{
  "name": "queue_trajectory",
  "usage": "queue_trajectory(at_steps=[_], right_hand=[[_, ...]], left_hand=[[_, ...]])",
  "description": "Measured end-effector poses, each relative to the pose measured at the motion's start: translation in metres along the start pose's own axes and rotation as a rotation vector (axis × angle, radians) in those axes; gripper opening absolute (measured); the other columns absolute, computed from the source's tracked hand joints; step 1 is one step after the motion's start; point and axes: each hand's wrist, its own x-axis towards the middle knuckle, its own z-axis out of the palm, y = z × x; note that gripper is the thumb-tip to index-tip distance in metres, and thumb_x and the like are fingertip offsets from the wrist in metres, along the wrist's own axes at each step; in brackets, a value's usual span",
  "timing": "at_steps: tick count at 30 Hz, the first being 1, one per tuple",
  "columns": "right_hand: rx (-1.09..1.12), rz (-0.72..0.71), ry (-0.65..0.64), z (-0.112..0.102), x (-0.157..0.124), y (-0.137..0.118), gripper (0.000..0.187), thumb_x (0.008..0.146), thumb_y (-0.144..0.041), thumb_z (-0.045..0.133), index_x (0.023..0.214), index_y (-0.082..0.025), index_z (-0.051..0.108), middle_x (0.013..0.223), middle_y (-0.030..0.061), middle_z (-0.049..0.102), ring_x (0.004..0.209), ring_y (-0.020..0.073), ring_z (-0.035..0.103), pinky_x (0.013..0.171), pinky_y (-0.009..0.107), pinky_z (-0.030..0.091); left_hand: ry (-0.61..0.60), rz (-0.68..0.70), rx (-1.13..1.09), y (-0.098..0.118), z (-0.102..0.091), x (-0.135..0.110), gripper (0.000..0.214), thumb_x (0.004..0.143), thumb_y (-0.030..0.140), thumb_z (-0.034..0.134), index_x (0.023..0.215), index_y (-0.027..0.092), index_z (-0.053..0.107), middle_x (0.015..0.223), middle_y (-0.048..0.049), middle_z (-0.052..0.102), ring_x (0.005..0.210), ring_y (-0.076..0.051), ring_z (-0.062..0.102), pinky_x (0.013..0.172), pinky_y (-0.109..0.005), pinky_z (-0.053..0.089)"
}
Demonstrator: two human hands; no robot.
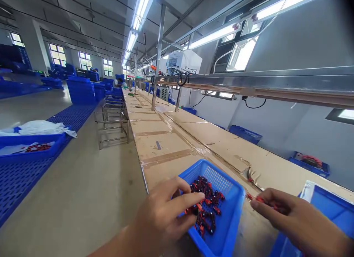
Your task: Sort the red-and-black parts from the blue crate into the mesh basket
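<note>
A blue plastic basket [235,212] stands on the bench in front of me, holding a heap of small red-and-black parts [206,192]; their exact kind is too small to make out. My left hand [168,209] reaches over the basket's left side. Its fingers are curled together, with a small red-and-black part [195,209] at the fingertips. Right of the basket, my right hand [290,216] is closed on several small red parts [258,199], which stick out between thumb and fingers. The palm side of that hand is hidden.
A second blue container [332,209] sits under and beyond my right wrist. The long cardboard-covered bench [155,139] runs away ahead, with a metal post [157,61] and overhead shelf rail [271,81]. Metal stools [112,120] line its left side. A blue tray [33,153] holds white cloth.
</note>
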Motion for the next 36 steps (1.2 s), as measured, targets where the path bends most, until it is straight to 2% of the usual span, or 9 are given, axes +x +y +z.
queue_trajectory(at_steps=[5,8,10,14,19,24,26,29,36], right_hand=[[0.185,-0.12,-0.236,0.037,0.042,-0.094,0.02,0.082,-0.037,0.056,0.077,-0.021,0.066,0.064,0.0004,0.065,0.057,0.0162,0.059,0.048,0.025,0.039],[0.232,-0.212,-0.356,0.05,0.041,-0.113,0.02,0.076,-0.024,0.054,0.088,-0.022,0.07,0.076,0.0015,0.07,0.071,0.0195,0.066,0.062,0.029,0.049],[0.226,-0.286,-0.292,0.049,0.031,-0.112,0.028,0.075,-0.024,0.056,0.099,-0.023,0.07,0.095,0.0038,0.073,0.089,0.0231,0.067,0.076,0.033,0.052],[0.161,-0.285,-0.101,0.02,-0.003,-0.081,0.035,0.083,-0.042,0.058,0.115,-0.031,0.065,0.118,0.0048,0.067,0.104,0.0266,0.063,0.083,0.037,0.053],[-0.088,-0.203,0.07,-0.048,-0.062,0.006,0.033,0.083,-0.055,0.055,0.104,-0.034,0.069,0.109,0.0069,0.07,0.097,0.0299,0.065,0.08,0.038,0.054],[-0.26,0.078,0.032,-0.101,-0.132,0.084,0.031,0.086,-0.053,0.053,0.095,-0.031,0.072,0.099,0.0085,0.072,0.09,0.03,0.066,0.078,0.04,0.053],[-0.294,0.193,0.02,-0.103,-0.153,0.107,0.032,0.085,-0.052,0.054,0.093,-0.027,0.073,0.097,0.0105,0.071,0.09,0.0317,0.065,0.081,0.043,0.051],[-0.292,0.32,0.051,-0.09,-0.167,0.131,0.046,0.089,-0.054,0.048,0.115,-0.021,0.066,0.11,0.0152,0.066,0.102,0.0338,0.063,0.091,0.047,0.044],[-0.132,0.294,0.035,-0.067,-0.158,0.134,0.059,0.089,-0.066,0.038,0.115,-0.019,0.062,0.109,0.0146,0.059,0.105,0.0311,0.059,0.094,0.045,0.04]], left_hand=[[-0.028,-0.147,0.004,0.001,0.004,-0.001,0.031,0.084,0.014,0.062,0.113,0.025,0.067,0.095,-0.0052,0.059,0.079,-0.015,0.055,0.07,-0.028,0.051],[-0.033,-0.195,-0.02,-0.005,0.009,0.001,0.038,0.083,0.01,0.06,0.116,0.028,0.066,0.099,-0.0045,0.058,0.084,-0.015,0.056,0.073,-0.028,0.05],[-0.068,-0.219,-0.035,-0.01,0.016,0.005,0.042,0.082,0.008,0.06,0.116,0.031,0.065,0.103,-0.0038,0.058,0.089,-0.016,0.057,0.076,-0.028,0.05],[-0.296,-0.241,-0.019,-0.019,0.032,0.02,0.044,0.079,0.004,0.059,0.111,0.032,0.068,0.109,-0.0013,0.06,0.097,-0.017,0.058,0.085,-0.03,0.048],[-0.719,-0.287,0.009,-0.03,0.046,0.035,0.025,0.082,0.017,0.063,0.101,0.031,0.07,0.109,-0.0008,0.062,0.097,-0.021,0.062,0.085,-0.033,0.048],[-0.758,-0.233,0.02,-0.028,0.058,0.054,0.023,0.088,0.037,0.055,0.107,0.033,0.066,0.114,0.0,0.064,0.099,-0.023,0.063,0.088,-0.033,0.047],[-0.692,-0.181,-0.014,-0.011,0.068,0.072,0.03,0.088,0.049,0.054,0.109,0.033,0.067,0.111,0.0016,0.067,0.098,-0.023,0.063,0.084,-0.031,0.049],[-0.625,-0.077,-0.087,0.04,0.086,0.108,0.036,0.087,0.057,0.051,0.108,0.033,0.068,0.104,0.0032,0.07,0.089,-0.022,0.064,0.074,-0.028,0.05],[-0.816,0.217,-0.249,0.185,0.164,0.153,0.027,0.088,0.046,0.053,0.097,0.027,0.07,0.097,-0.0034,0.068,0.092,-0.023,0.062,0.082,-0.035,0.046]])
